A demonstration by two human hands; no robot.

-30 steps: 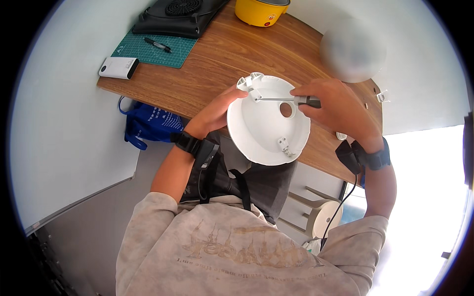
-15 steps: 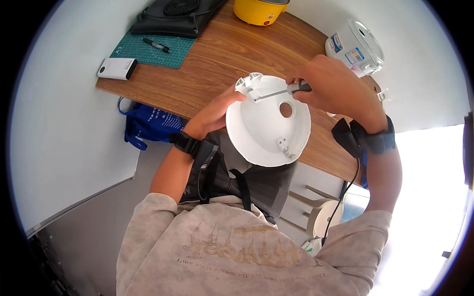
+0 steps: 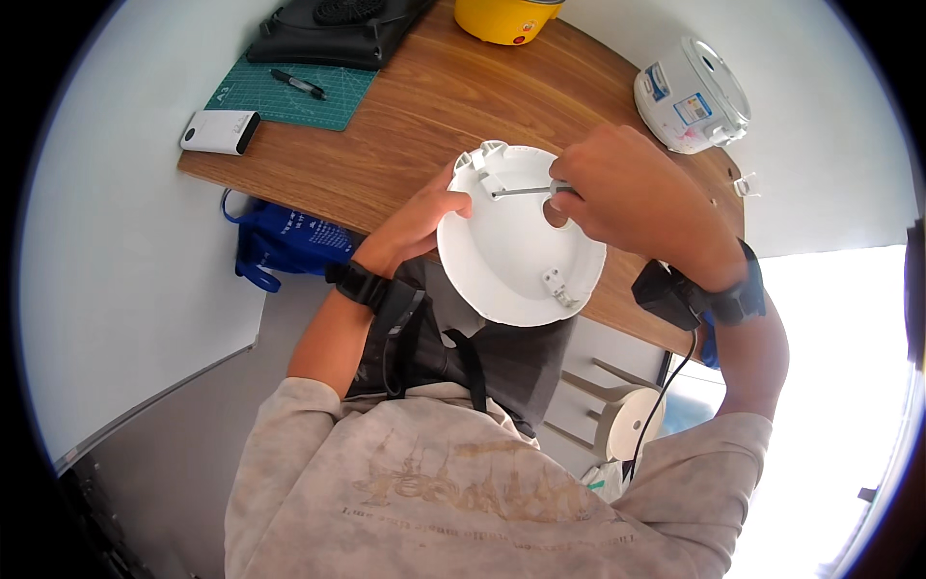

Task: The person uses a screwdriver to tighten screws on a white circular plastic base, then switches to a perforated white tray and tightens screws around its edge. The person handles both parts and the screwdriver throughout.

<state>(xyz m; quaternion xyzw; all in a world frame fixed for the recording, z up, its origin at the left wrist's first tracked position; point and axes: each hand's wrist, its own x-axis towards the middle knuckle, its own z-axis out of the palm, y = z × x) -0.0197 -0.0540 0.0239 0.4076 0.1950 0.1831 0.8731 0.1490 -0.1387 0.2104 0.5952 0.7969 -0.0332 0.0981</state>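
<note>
A white, bowl-shaped plastic cover (image 3: 502, 256) is held over the table's front edge, its hollow side facing me. My left hand (image 3: 429, 217) grips its left rim, the thumb on the inside and the other fingers hidden behind. My right hand (image 3: 617, 183) is closed around the handle of a screwdriver (image 3: 521, 192), the handle mostly covered by the fingers. The screwdriver's shaft points left, its tip at a small white bracket (image 3: 488, 174) inside the cover near the upper rim. Another small bracket (image 3: 557, 284) sits lower right within the cover. A round hole lies partly behind my right hand.
On the wooden table (image 3: 415, 106) are a green cutting mat (image 3: 338, 106) with a pen (image 3: 297, 84), a white power bank (image 3: 220, 132), a black fan stand (image 3: 333, 34), a yellow pot (image 3: 503, 21) and a white rice cooker (image 3: 690, 96). A blue bag (image 3: 285, 241) hangs below left; a stool (image 3: 632, 425) stands right.
My right hand has moved slightly left and down, and the screwdriver now lies more level, its shaft passing above the hole. My left hand still holds the cover.
</note>
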